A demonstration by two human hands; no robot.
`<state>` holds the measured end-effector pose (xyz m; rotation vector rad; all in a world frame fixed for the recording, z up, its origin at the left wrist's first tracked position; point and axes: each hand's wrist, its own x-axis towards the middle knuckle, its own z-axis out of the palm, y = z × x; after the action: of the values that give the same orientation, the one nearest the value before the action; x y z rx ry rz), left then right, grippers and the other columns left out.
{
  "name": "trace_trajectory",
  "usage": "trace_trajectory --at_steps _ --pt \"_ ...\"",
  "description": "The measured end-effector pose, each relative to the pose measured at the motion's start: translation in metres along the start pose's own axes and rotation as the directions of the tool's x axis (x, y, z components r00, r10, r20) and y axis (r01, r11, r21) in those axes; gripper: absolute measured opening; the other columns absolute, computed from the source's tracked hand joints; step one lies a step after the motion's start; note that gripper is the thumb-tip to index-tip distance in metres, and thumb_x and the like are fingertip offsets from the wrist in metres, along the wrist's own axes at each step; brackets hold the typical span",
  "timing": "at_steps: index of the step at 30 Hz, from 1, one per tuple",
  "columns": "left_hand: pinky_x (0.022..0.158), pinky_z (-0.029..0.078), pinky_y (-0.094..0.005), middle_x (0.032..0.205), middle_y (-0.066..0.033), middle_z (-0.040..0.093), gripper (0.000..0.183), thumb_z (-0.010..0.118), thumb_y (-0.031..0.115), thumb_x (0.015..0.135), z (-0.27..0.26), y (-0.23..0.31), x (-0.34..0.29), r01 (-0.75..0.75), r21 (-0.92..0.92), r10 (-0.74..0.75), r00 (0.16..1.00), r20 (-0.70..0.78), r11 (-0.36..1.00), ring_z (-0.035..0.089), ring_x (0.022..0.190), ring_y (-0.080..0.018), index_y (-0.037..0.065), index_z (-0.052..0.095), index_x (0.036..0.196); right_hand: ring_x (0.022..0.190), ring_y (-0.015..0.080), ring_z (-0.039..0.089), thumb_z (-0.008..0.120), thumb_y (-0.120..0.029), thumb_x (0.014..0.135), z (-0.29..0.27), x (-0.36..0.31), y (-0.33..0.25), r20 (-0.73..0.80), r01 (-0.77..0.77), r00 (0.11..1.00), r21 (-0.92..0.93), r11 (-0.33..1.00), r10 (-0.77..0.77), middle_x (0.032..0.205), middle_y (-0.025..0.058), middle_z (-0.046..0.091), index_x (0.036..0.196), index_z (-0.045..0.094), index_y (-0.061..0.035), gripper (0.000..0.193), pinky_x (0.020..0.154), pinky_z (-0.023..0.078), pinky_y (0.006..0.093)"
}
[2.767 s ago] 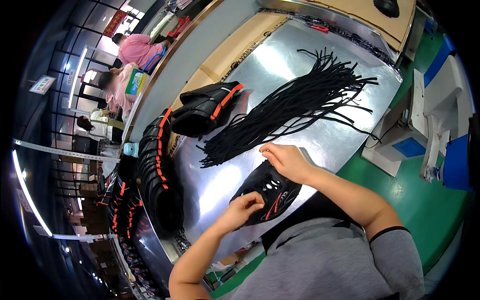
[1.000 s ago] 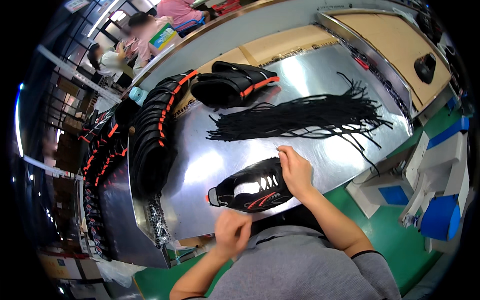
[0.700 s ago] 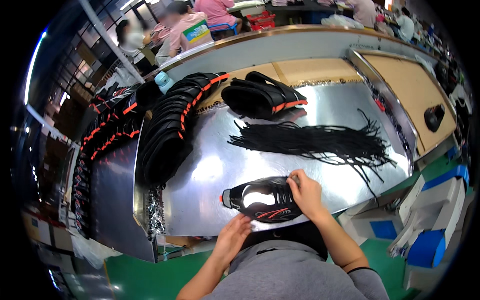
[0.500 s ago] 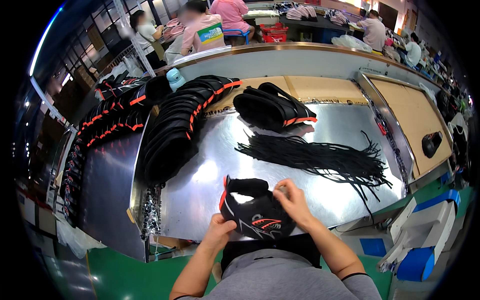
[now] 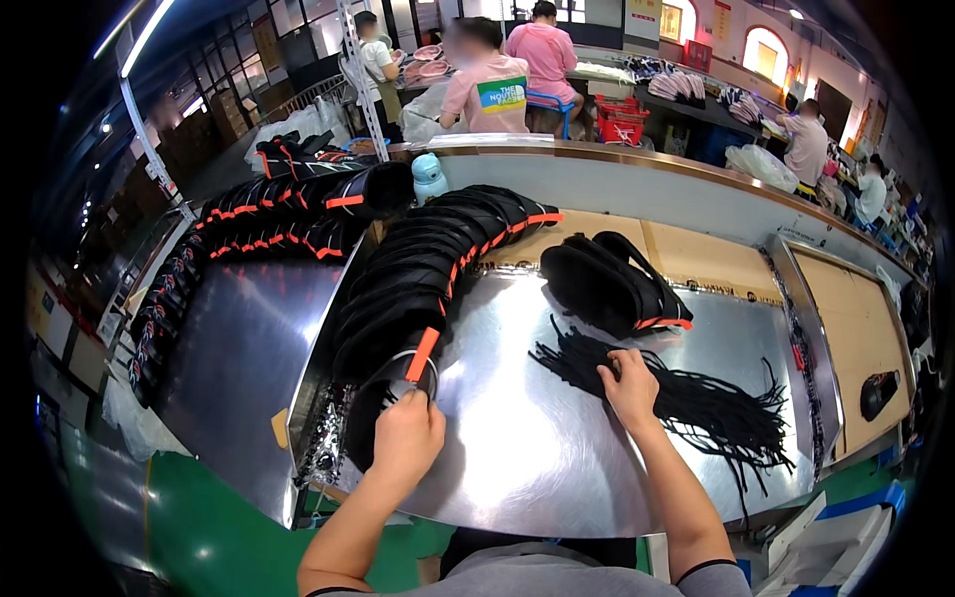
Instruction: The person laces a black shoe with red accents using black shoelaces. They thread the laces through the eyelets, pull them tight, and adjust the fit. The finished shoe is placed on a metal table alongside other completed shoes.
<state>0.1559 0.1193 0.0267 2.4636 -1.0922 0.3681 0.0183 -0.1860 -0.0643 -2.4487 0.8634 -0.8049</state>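
My left hand (image 5: 410,433) is closed on a black shoe upper (image 5: 425,350) with an orange heel strip, at the near end of a long curved row of nested uppers (image 5: 413,264). That upper is tilted, and my fingers hide part of it. Over the left part of a bundle of black shoelaces (image 5: 711,403), my right hand (image 5: 633,390) has its fingers curled in a pinch on the strands. How many laces it grips is hidden. Behind the bundle lies a smaller group of black uppers (image 5: 602,284) with orange edging.
The metal table (image 5: 497,488) has a raised side wall on the left. Beyond it, more uppers (image 5: 269,237) line a second metal surface. A light-blue bottle (image 5: 429,179) stands at the back. One dark piece (image 5: 878,395) lies on the cardboard-lined tray at right. Several people work beyond the partition.
The upper held before me by both hands is now at the row's near end, in my left hand. My right hand has left it and reached the shoelaces. The view has shifted left.
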Motion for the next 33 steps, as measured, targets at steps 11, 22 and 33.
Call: trace_trajectory --at_steps 11,22,33 --pt "0.080 0.050 -0.0433 0.118 -0.0192 0.057 0.043 0.057 0.004 0.081 0.144 -0.083 0.087 0.017 0.273 0.033 0.983 -0.180 0.962 0.061 0.096 -0.0333 0.002 0.058 0.123 0.078 0.0280 0.066 0.074 -0.015 0.081 -0.007 0.012 0.004 0.010 -0.001 1.000 0.164 0.986 0.000 0.089 0.0078 0.062 0.089 0.067 -0.0072 0.013 0.069 0.051 0.0371" --pt "0.103 0.041 -0.0448 0.136 -0.0254 0.048 0.063 0.065 -0.001 0.082 0.191 0.061 0.188 -0.200 -0.347 0.136 0.970 -0.200 0.917 0.049 0.122 -0.0437 0.000 0.041 0.140 0.072 0.0083 0.054 0.066 -0.006 0.089 -0.154 -0.042 -0.104 0.663 -0.632 0.696 0.748 0.201 -0.276 0.085 0.0055 0.064 0.096 0.064 -0.0011 0.009 0.063 0.043 0.0231" --pt "0.082 0.046 -0.0370 0.091 -0.0118 0.058 0.017 0.061 -0.005 0.082 0.171 0.046 0.236 -0.171 -0.622 -0.163 0.882 -0.443 0.764 0.059 0.090 -0.0287 0.004 0.058 0.097 0.052 0.0019 0.034 0.056 -0.009 0.097 -0.176 -0.165 -0.019 0.568 -0.556 0.820 0.820 -0.136 0.076 0.082 0.0058 0.056 0.104 0.055 -0.0016 0.010 0.049 0.029 0.0159"
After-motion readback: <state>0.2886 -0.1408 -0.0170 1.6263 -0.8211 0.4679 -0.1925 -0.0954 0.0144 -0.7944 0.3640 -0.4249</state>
